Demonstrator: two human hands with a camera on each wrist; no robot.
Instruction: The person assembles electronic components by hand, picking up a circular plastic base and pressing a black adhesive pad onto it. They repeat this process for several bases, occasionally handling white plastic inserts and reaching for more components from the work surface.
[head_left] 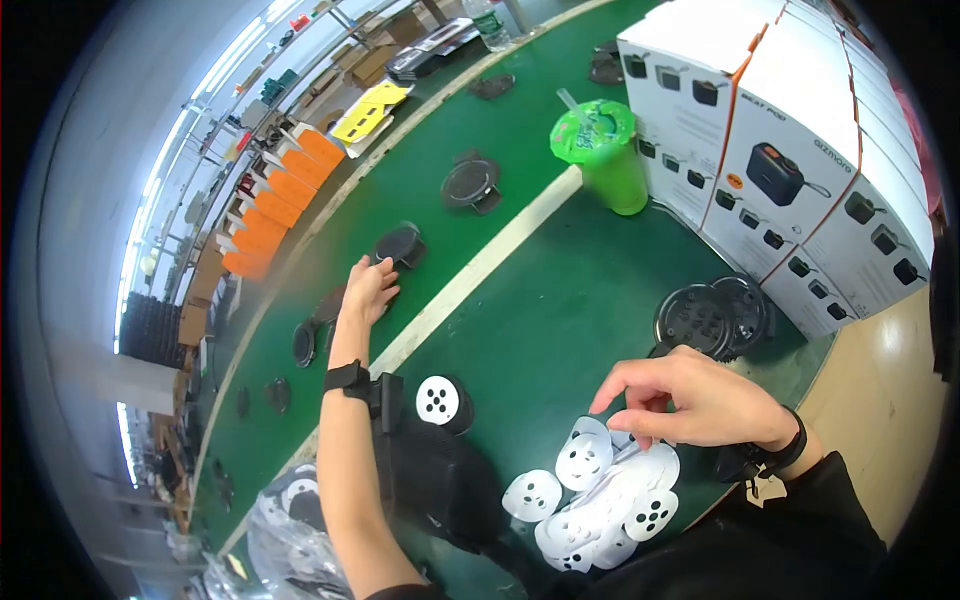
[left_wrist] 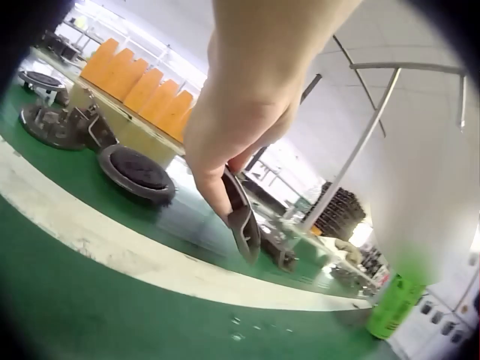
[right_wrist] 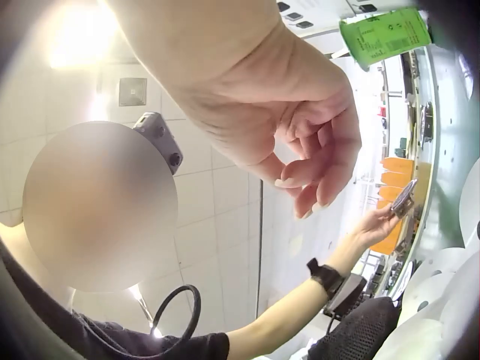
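Hovering over white plates (head_left: pixel 600 500) by the near edge of the counter (head_left: pixel 520 320), the right hand (head_left: pixel 690 400) hangs with fingers loosely bent and free, while beyond the pale strip (head_left: pixel 500 240), toward the far edge, the left hand's (head_left: pixel 370 290) fingers pinch a dark round part (head_left: pixel 402 243).

Head view forward and down, wrist views close, apparently one shared green cup (head_left: pixel 605 155)
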